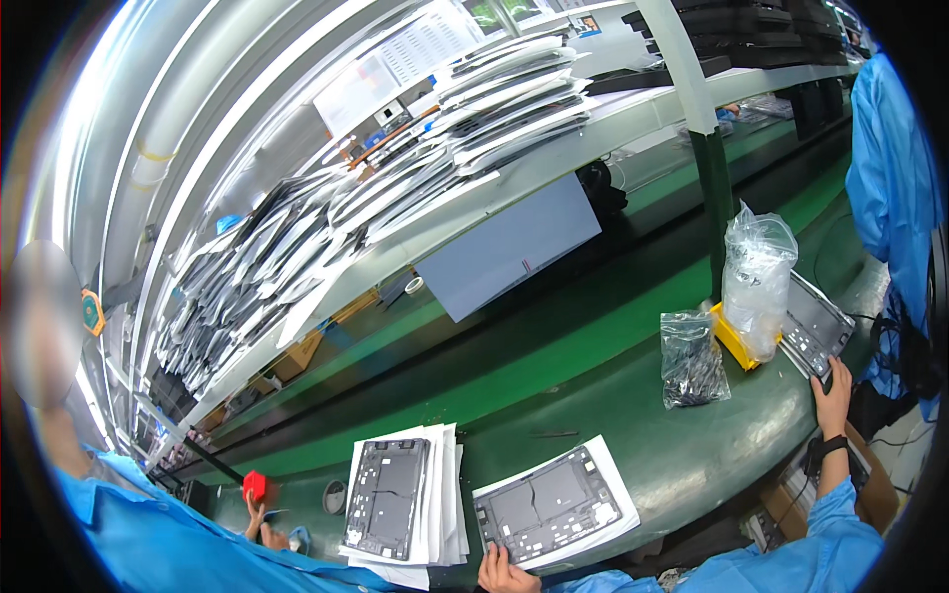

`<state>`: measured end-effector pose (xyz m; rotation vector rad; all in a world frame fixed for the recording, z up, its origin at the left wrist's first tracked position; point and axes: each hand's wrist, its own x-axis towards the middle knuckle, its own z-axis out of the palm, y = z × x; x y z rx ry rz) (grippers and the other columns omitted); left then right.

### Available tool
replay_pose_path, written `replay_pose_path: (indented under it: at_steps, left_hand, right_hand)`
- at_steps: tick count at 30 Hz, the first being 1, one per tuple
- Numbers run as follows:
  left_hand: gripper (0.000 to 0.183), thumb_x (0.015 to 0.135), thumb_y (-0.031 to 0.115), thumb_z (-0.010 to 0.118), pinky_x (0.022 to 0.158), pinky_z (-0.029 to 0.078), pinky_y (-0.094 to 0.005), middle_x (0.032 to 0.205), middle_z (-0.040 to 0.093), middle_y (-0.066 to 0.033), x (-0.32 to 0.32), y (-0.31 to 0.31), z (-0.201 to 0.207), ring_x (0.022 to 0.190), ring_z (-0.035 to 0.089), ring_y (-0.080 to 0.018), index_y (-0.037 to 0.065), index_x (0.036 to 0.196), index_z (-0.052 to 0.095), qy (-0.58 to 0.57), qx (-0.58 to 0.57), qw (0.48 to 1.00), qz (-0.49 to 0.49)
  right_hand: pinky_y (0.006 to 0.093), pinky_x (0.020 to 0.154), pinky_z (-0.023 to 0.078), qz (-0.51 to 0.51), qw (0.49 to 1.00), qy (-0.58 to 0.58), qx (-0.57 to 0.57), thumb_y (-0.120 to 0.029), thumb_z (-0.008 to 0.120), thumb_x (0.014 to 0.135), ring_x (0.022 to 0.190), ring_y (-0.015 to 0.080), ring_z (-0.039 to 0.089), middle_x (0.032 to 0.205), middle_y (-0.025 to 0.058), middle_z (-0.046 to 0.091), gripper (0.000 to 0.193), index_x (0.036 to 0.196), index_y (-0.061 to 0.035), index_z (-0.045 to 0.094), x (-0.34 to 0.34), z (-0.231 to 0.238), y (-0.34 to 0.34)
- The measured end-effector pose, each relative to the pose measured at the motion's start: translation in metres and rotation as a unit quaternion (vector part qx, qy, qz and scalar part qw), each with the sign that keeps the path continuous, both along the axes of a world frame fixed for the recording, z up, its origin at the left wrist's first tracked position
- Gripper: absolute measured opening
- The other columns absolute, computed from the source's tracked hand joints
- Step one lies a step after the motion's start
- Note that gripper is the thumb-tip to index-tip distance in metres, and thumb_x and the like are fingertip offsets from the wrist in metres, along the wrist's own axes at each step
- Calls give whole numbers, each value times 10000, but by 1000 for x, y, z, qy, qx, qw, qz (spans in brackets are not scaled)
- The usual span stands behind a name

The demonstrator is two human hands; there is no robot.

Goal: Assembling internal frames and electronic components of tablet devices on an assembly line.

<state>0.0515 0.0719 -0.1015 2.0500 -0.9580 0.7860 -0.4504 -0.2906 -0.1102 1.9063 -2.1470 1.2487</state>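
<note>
My left hand (506, 573) grips the near left corner of a grey tablet housing (547, 502), which lies tilted on white paper sheets (618, 484). The housing's inside faces up, with small white patches and a short black cable. Far to the right, my right hand (833, 400) is closed on the near edge of another grey tablet housing (819, 324). Its far part is hidden behind a clear plastic bag. Left of my left hand, a third tablet housing (388, 494) rests on a stack of white sheets (450, 504).
A clear bag of small dark parts (694, 371) sits beside a yellow bin (736, 341) with a stuffed plastic bag (759, 277). A post (707, 188) and a shelf with stacked sleeves (514, 99) stand beyond the green bench. At left a co-worker's hand (255, 516) holds a red object.
</note>
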Motion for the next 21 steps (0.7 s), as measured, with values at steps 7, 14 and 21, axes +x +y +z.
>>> replay_pose_path:
  at_steps: [7,14,21]
  left_hand:
    - [413,854,183,432,936,436,-455,1175,670,-154,2,3,-2,1043,592,-382,34,1128,703,-3,-8,1000,-11]
    - [427,851,211,430,938,429,-449,1192,663,-146,2,3,-2,1053,589,-372,48,1138,701,-1,10,1000,0]
    - [400,826,145,474,960,410,-441,1221,651,-140,3,6,-3,1099,570,-362,45,1142,697,-2,34,999,-3]
  right_hand:
    - [423,1104,314,3,1000,12,-3,-241,674,852,1307,370,402,1387,213,466,573,1352,-39,480,0,-1,0]
    - [424,1104,309,-4,1000,3,9,-246,673,847,1306,370,400,1380,217,470,567,1338,-26,493,2,2,0]
    - [430,1104,306,-6,1000,3,12,-246,674,842,1306,377,396,1375,224,469,572,1335,-19,495,4,8,3]
